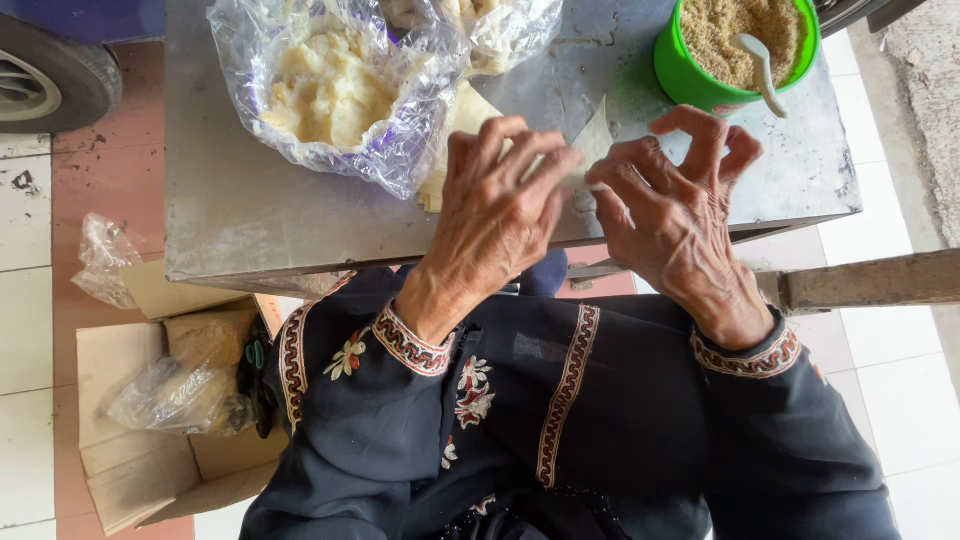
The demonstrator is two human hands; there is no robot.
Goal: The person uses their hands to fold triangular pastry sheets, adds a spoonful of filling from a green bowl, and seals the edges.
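Observation:
My left hand [495, 205] and my right hand [675, 205] meet over the near edge of a grey metal table [250, 215]. Both pinch a thin, pale, translucent wrapper sheet [592, 140] between thumb and fingertips; its upper corner sticks up between the hands. Under my left hand lies a stack of pale yellow wrappers [462, 120], partly hidden. A clear plastic bag of pale mashed filling [330, 85] sits behind my left hand. Behind my right hand stands a green bowl [680, 75] of brown crumbs with a white spoon [762, 65] in it.
A second clear bag [505, 30] lies at the table's far edge. An open cardboard box [135, 430] with plastic bags stands on the tiled floor at the left. A vehicle wheel [45, 80] shows at top left. A wooden beam [870, 280] runs along the right.

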